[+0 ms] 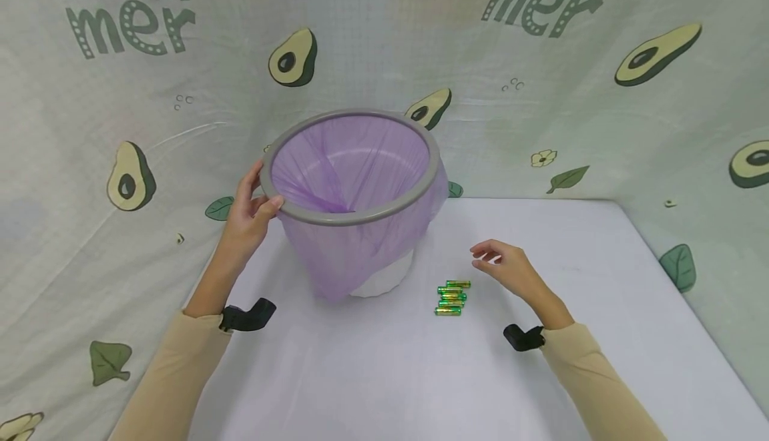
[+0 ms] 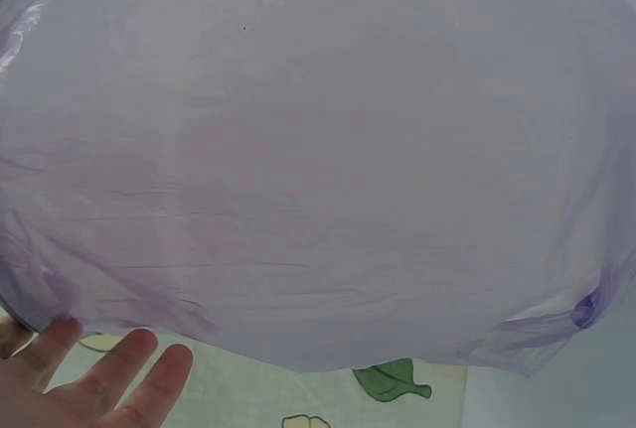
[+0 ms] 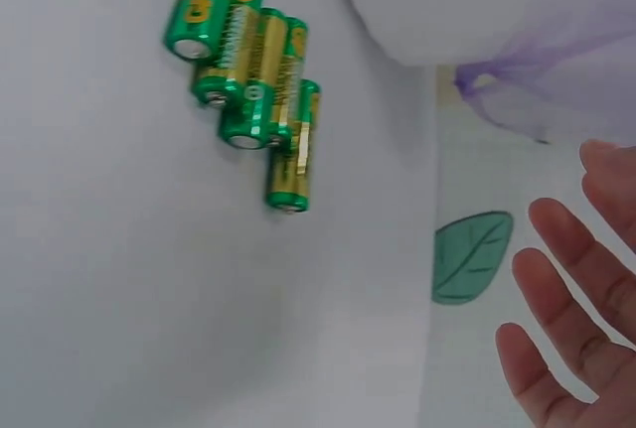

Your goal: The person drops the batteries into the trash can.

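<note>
1. Wastebasket (image 1: 387, 279) on table (image 1: 360, 374); left hand (image 1: 248, 213) curled round rim (image 1: 354, 219).
2. Right hand (image 1: 507, 267) loosely bent, empty, near five GP batteries (image 1: 453, 297).
3. I'd keep rim steady, take batteries fingertips-first.

In the head view, the left arm (image 1: 171, 367) reaches toward 1 o'clock, the left grip (image 1: 249, 214) pinching, thumb (image 1: 274, 203) opposite parted fingers (image 2: 124, 373). The right arm (image 1: 601, 381) slants toward 11 o'clock, the right grip (image 1: 507, 269) relaxed, its fingers loosely bent toward 9 o'clock.

The batteries (image 3: 260, 66) look glossy and metallic, the bag (image 1: 357, 247) filmy plastic.
</note>
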`<state>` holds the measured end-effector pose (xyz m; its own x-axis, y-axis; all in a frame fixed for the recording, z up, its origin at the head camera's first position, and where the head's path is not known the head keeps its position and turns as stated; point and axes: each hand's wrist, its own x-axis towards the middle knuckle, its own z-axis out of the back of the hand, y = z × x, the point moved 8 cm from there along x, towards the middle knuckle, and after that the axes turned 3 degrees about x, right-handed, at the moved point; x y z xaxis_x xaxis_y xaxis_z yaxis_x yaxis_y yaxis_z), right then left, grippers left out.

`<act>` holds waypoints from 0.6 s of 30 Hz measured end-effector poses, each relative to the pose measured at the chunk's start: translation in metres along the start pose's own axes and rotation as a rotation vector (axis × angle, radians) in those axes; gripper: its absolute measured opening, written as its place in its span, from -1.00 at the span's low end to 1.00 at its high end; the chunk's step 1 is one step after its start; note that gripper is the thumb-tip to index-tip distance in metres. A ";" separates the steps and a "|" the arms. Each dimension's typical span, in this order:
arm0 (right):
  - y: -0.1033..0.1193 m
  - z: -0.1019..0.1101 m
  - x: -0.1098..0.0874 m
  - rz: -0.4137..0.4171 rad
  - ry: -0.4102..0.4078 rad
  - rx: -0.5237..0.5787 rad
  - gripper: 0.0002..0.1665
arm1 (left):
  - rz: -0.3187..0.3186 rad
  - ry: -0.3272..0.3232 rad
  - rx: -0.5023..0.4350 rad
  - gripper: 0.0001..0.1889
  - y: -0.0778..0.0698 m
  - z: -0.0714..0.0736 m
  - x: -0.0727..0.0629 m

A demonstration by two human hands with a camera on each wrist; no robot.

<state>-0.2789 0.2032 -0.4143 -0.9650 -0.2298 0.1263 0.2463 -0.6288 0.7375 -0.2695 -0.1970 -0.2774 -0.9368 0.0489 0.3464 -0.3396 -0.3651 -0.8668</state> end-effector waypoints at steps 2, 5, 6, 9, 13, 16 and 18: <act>-0.012 -0.008 -0.001 -0.039 0.021 0.003 -0.72 | -0.001 -0.001 -0.002 -0.30 0.000 0.000 0.000; -0.028 -0.020 -0.002 -0.094 0.059 0.008 -0.69 | -0.004 -0.001 -0.009 -0.30 0.000 0.000 0.000; -0.033 -0.024 -0.003 -0.113 0.071 0.013 -0.68 | -0.004 -0.002 -0.010 -0.31 0.000 0.000 0.000; -0.046 -0.034 -0.004 -0.152 0.099 0.033 -0.67 | -0.004 -0.003 -0.015 -0.31 0.000 0.000 0.000; -0.059 -0.044 -0.006 -0.183 0.122 0.064 -0.67 | -0.002 -0.008 -0.017 -0.30 -0.001 0.000 0.001; -0.064 -0.050 -0.007 -0.194 0.128 0.074 -0.65 | -0.003 -0.009 -0.017 -0.30 -0.001 0.000 0.001; -0.066 -0.053 -0.007 -0.195 0.128 0.077 -0.63 | -0.004 -0.007 -0.018 -0.31 -0.001 0.000 0.001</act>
<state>-0.2835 0.2065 -0.4990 -0.9731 -0.2051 -0.1047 0.0444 -0.6132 0.7886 -0.2697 -0.1965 -0.2759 -0.9347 0.0436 0.3528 -0.3453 -0.3479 -0.8716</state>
